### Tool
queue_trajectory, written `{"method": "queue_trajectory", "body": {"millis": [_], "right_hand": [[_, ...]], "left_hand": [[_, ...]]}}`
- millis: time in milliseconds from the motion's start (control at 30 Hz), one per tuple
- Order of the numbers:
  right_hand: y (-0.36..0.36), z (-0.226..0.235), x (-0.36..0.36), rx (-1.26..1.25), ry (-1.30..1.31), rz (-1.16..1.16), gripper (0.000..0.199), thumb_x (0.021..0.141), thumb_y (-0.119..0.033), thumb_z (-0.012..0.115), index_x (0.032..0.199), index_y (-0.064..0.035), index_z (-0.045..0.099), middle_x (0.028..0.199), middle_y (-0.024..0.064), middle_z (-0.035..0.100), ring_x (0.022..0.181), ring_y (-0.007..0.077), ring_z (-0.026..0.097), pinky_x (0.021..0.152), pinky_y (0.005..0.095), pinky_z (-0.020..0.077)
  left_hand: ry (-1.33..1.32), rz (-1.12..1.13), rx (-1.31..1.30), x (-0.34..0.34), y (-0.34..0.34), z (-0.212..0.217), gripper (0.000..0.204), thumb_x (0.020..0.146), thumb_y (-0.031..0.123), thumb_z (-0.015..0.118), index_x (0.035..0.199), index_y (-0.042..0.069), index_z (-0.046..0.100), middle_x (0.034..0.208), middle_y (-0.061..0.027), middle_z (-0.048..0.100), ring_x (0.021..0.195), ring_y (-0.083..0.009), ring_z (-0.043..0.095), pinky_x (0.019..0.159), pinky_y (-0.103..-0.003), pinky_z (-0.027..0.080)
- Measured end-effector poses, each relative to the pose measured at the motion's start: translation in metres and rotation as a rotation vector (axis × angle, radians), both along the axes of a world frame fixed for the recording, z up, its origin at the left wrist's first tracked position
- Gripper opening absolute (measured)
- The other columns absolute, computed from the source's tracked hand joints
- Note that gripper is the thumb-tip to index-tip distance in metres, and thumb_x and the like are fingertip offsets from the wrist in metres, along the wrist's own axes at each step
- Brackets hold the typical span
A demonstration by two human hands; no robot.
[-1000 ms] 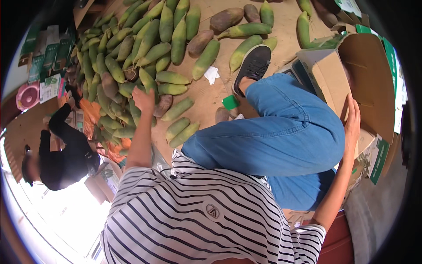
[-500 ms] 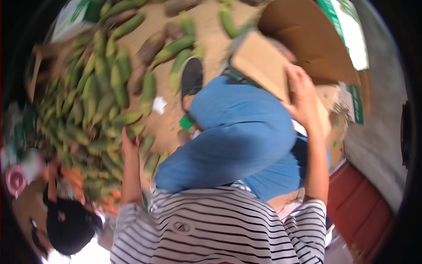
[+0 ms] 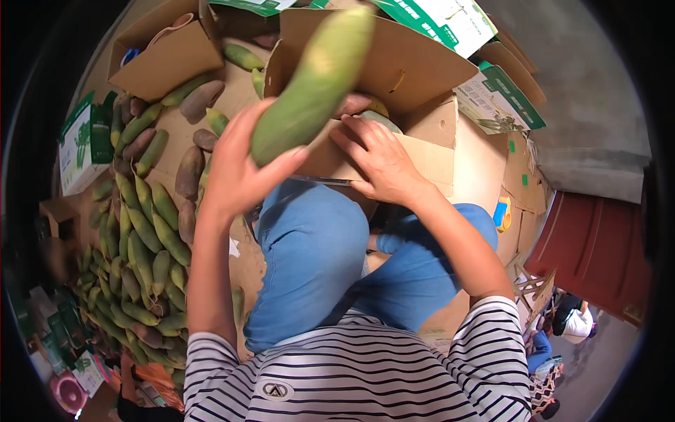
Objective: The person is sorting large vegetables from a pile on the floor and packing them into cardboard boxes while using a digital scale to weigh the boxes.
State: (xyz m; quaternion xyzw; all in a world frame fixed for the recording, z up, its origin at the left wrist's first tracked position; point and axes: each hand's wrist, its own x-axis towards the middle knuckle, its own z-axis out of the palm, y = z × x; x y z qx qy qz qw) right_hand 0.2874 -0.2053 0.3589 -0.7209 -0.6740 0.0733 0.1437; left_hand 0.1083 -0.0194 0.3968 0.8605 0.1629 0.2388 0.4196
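Note:
A long green radish (image 3: 309,88) with a paler tip is in my left hand (image 3: 242,158), whose fingers and thumb wrap around its lower end. It is held up, tilted, over the near left part of an open cardboard box (image 3: 430,160). The fingers of my right hand (image 3: 383,165) hook over the near wall of that box, with the thumb on the outer side. Inside the box lie a reddish-purple radish (image 3: 354,105) and some greenish ones, partly hidden by my right hand and the wall.
A large heap of green and purple radishes (image 3: 144,232) spreads on the left. Another open carton (image 3: 165,60) stands at the far left, near a green and white box (image 3: 81,144). My bent legs (image 3: 309,253) are close to the box. A red panel (image 3: 587,246) is at the right.
My left hand has come from the heap over to the box, holding a green radish. The view has turned left-to-right, and my right hand is still at the box.

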Motion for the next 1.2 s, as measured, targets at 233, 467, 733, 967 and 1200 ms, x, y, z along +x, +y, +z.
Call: {"method": "queue_trajectory", "body": {"millis": [233,467,733,967,1200], "right_hand": [[-0.003,-0.001,0.001,0.062,-0.010,0.022,0.074,0.064,-0.019,0.077,0.130,-0.0048,0.048,0.139,0.0214,0.040,0.126,0.0373,0.040,0.106,0.0456,0.0324],[-0.003,-0.008,0.009,0.120,-0.042,0.051,0.072,0.067,-0.026,0.075,0.130,-0.0040,0.048,0.137,0.0227,0.043,0.127,0.0372,0.040,0.106,0.0452,0.0330],[-0.006,0.002,0.034,0.535,-0.144,-0.086,0.046,0.090,-0.043,0.056,0.117,-0.0052,0.059,0.115,0.0160,0.060,0.104,0.0291,0.058,0.091,0.0380,0.0452],[-0.031,0.031,0.049,0.539,-0.099,-0.294,0.024,0.083,-0.014,0.060,0.103,-0.0010,0.060,0.101,0.0155,0.060,0.097,0.0320,0.058,0.086,0.0396,0.0464],[-0.029,0.036,0.052,0.587,-0.179,-0.521,0.024,0.082,-0.014,0.061,0.104,-0.0047,0.063,0.112,0.0147,0.059,0.109,0.0308,0.054,0.096,0.0460,0.0371]], "left_hand": [[0.028,0.140,-0.068,0.020,-0.031,0.003,0.046,0.081,0.013,0.068,0.123,0.001,0.053,0.105,-0.0131,0.057,0.088,-0.0221,0.056,0.079,-0.033,0.046],[0.161,-0.058,0.007,-0.049,-0.083,0.034,0.040,0.088,0.020,0.061,0.120,-0.002,0.054,0.123,-0.0192,0.054,0.116,-0.0338,0.051,0.101,-0.038,0.038],[-0.100,0.038,0.251,-0.014,-0.089,0.084,0.038,0.080,0.006,0.068,0.115,-0.002,0.058,0.114,-0.0167,0.060,0.109,-0.0281,0.058,0.095,-0.035,0.043],[0.267,-0.247,0.672,0.080,-0.098,0.063,0.032,0.077,0.025,0.073,0.097,0.002,0.061,0.097,-0.0102,0.062,0.092,-0.0292,0.060,0.078,-0.040,0.048],[0.497,-0.186,1.234,0.092,-0.096,-0.044,0.082,0.063,0.030,0.079,0.132,0.004,0.042,0.122,-0.0135,0.051,0.113,-0.0271,0.049,0.093,-0.047,0.042]]}}
